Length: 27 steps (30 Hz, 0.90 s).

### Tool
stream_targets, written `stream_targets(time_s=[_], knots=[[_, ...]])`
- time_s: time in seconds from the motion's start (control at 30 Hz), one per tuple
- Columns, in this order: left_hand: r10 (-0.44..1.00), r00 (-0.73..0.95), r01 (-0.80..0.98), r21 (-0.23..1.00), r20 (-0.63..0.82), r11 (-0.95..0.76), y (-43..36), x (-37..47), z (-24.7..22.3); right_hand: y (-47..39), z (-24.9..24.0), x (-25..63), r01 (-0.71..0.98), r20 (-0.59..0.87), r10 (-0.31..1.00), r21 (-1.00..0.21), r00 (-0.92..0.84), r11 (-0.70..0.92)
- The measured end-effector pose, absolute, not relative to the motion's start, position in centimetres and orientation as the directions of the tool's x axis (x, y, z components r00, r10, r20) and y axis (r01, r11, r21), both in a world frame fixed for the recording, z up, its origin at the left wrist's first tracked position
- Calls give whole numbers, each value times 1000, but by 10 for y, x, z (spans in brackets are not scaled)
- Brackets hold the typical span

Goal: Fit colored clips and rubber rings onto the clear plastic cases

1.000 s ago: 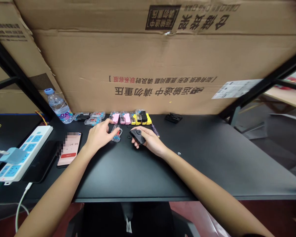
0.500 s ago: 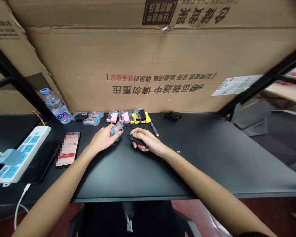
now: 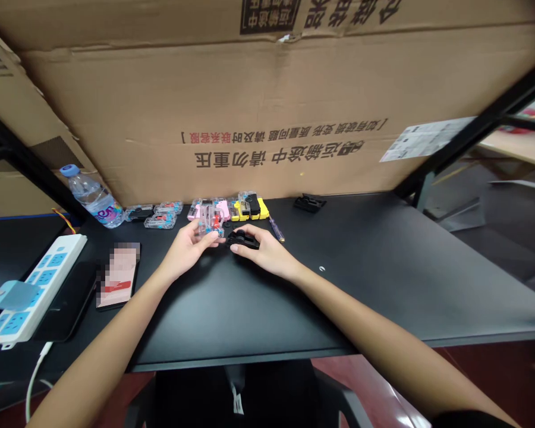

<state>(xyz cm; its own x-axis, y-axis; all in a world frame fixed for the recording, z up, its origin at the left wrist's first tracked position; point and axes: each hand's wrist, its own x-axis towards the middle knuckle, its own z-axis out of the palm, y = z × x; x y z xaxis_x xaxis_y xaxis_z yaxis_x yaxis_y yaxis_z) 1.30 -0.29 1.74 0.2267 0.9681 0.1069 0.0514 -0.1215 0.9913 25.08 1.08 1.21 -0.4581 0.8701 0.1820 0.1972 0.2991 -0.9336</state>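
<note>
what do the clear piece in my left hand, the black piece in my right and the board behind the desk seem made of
Clear piece: likely hard, glossy plastic; it is see-through, with red and blue showing. Black piece: probably plastic with a dull sheen, judging by its moulded-looking shape; coated metal is possible. Board: almost certainly matt cardboard, brown, creased and printed.

A black table (image 3: 294, 321) carries a bottle (image 3: 96, 201), a phone (image 3: 121, 273) and small clear-cased pieces (image 3: 161, 220).

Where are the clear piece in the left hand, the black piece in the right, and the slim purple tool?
Clear piece (image 3: 211, 223): head view, middle of its body.
Black piece (image 3: 244, 239): head view, its exposed middle.
Slim purple tool (image 3: 276, 230): head view, midway along its length.
</note>
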Motion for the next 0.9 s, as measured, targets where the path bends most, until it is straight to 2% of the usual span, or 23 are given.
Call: stream_targets(time_s=[0.3, 0.53, 0.7, 0.9], knots=[[946, 293, 195, 960, 139, -201, -9, 13, 22, 9, 9, 251, 170, 254, 798, -900, -546, 402], [915, 350, 254, 919, 203, -301, -8, 9, 18, 7, 13, 250, 148, 217, 786, -920, -579, 363], [893, 407, 198, 936, 193, -292, -10, 11, 16, 5, 9, 248, 99, 204, 754, -937, -625, 335], [908, 371, 158, 951, 193, -266, -8, 9, 20, 8, 12, 250, 156, 240, 779, -906, -579, 395]])
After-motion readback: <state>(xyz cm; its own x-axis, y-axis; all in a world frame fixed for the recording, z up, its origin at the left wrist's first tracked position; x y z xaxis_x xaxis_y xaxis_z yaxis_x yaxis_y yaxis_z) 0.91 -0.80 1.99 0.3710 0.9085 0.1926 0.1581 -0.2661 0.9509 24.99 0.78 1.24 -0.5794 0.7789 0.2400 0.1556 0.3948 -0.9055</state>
